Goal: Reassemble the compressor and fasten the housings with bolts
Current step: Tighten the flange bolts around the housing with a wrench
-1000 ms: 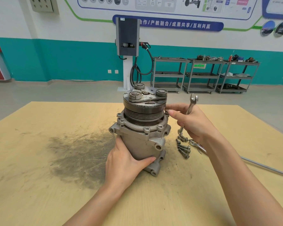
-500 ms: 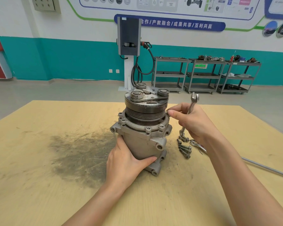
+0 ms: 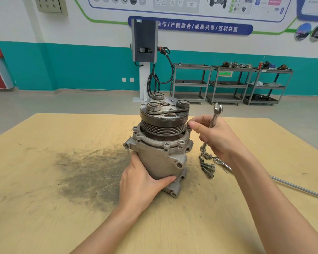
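Upright, the grey compressor (image 3: 162, 153) is gripped by the left hand (image 3: 141, 182); the right hand (image 3: 217, 138) clasps a wrench (image 3: 216, 114).

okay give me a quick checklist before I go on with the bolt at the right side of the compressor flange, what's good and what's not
1. Compressor upright on the table: ok.
2. Left hand bracing the housing: ok, it grips the lower body.
3. Bolt seated in the flange hole: cannot tell, the right hand's fingertips cover it.
4. Wrench ready: ok, held in the right hand, though not on a bolt head.
5. Spare bolts within reach: ok, lying right of the compressor.
6. Remaining front flange holes filled: not ok, several look empty.
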